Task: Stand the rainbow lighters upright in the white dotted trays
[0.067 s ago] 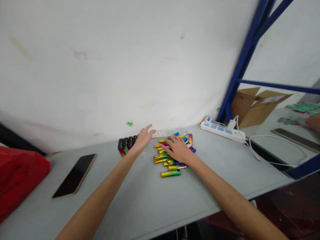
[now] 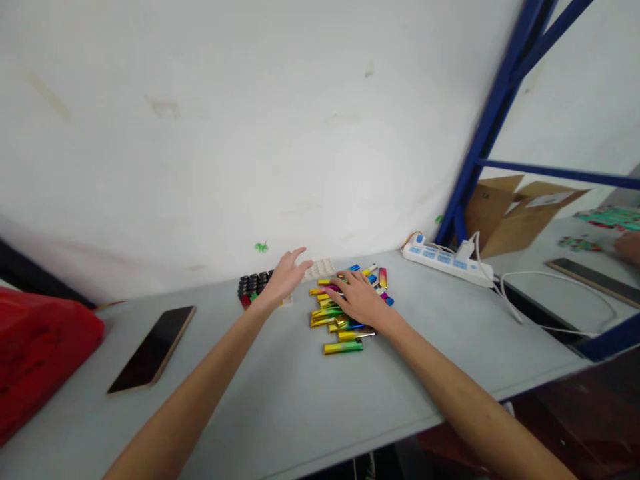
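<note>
Little moves between the earlier frame and now: your view shifts slightly, so the whole scene sits a touch further right, and both hands keep nearly the same places.

Locate the pile of glossy, lighter-like sticks (image 2: 326, 315) on the grey table (image 2: 280, 413), near the wall and right of centre. One yellow-green stick (image 2: 343, 348) lies at its near edge.

Caution: the sticks appear smooth and lie across one another at differing angles. Pressing or sweeping from above could make the upper ones roll and spread over the table. Closing your fingers without a clear line on one stick could catch two together or pick one up crosswise.

Your right hand (image 2: 357, 297) rests over the far side of the pile, palm down, fingers loosely bent and partly spread. It appears to touch the sticks; whether it grips one cannot be told, since the hand covers the spot.

Your left hand (image 2: 286, 275) is spread, thumb and forefinger well apart, with nothing visible between them. It is over or beside the black tray (image 2: 250, 285); contact cannot be confirmed. Lowering the wrist carelessly could knock this tray or the white tray (image 2: 320, 269) just beyond the fingertips.
</note>
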`<state>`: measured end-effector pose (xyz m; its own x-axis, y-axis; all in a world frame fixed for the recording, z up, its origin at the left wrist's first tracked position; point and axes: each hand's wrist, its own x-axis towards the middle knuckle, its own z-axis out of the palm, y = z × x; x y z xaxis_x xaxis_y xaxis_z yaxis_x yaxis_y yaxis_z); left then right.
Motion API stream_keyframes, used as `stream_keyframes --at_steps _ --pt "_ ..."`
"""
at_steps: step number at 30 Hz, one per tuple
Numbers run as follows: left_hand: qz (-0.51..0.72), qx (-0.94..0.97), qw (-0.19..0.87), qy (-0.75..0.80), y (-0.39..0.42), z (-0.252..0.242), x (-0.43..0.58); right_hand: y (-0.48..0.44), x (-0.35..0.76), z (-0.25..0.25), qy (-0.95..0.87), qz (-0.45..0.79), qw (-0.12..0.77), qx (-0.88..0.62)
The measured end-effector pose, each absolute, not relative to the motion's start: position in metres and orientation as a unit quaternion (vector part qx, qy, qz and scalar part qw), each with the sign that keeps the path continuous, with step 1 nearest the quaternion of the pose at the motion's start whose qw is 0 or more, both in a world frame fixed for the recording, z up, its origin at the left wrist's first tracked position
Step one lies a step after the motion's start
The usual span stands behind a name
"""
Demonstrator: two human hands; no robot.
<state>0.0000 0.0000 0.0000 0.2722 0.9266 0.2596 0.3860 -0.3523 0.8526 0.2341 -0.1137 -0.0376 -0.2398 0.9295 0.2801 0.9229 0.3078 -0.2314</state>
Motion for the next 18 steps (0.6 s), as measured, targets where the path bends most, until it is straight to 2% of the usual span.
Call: stream_keyframes --at_steps 2,5,9,13,18 --pt "0.382 0.755 0.323 0.425 -0.012 0.013 -0.016 -0.112 0.236 -0.04 -0.787 0.006 0.193 -0.586" --pt "0.4 0.801 0.214 0.392 -0.036 0.025 -0.053 -0.11 0.237 -0.045 -0.793 0.006 0.213 -0.571" --pt "0.445 0.768 0.072 0.455 -0.059 0.003 -0.119 -0.108 0.226 -0.041 -0.807 0.011 0.267 -0.528" --pt "0.414 0.703 0.105 0.569 -0.067 -0.047 -0.161 -0.096 0.182 -0.015 -0.835 0.006 0.279 -0.474" --pt "0.373 0.707 0.161 0.579 -0.072 -0.078 -0.163 -0.06 0.097 0.021 -0.875 -0.032 0.18 -0.449"
